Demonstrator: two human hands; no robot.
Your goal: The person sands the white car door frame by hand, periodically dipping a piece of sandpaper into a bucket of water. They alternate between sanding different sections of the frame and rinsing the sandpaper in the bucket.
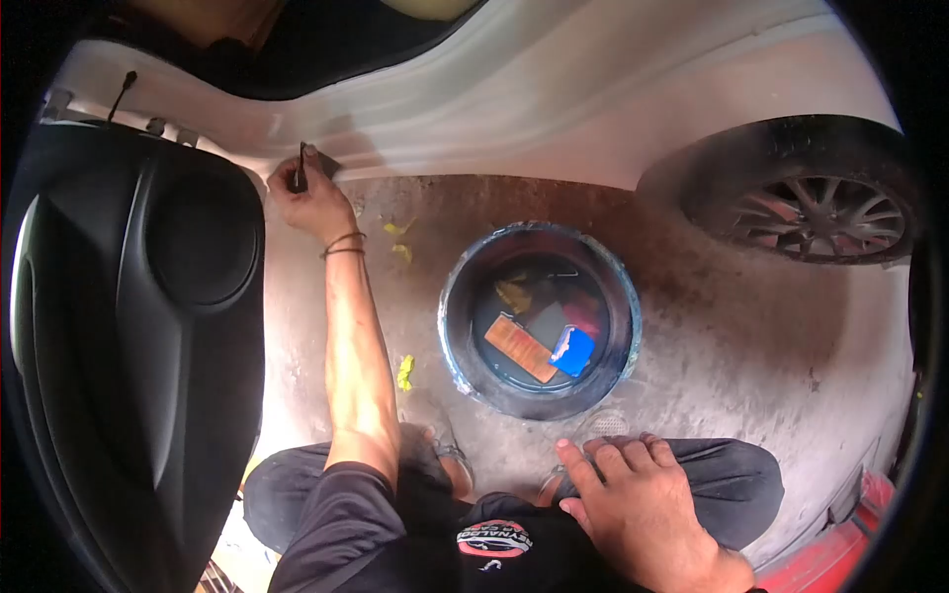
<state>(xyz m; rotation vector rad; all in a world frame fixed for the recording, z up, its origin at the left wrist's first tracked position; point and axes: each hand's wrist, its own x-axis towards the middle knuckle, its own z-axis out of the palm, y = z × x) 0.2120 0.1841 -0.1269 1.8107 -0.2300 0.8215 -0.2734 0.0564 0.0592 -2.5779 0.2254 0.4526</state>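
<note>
The person sits low on the dusty concrete floor (732,336) next to a white car body (554,109). The left hand (311,198) reaches out to the bottom edge of the car, just by the open black plastic door panel (129,326). Its fingers are curled and pinch a small dark flat piece, maybe sanding paper (321,163), and press it on the white sill. A thin dark stick-like thing pokes up from the same hand; I cannot tell what it is.

The right hand (643,504) holds nothing. It lies flat with its fingers spread on the person's knee in dark trousers.

Between the knees and the car stands a round blue bucket with water in it (539,395). In the water lie an orange block (519,348), a blue scrap (573,351), and some dark and red bits. Small yellow scraps (404,372) lie on the floor close to the left arm. A black car wheel with silver spokes (806,198) is far off to the right.

The rubbing work looks to be just in one small spot by the door. The white paint close by looks a bit dull, but I cannot tell how much is already rubbed. The long white sill toward the wheel looks untouched, so I think a lot is left to do.
</note>
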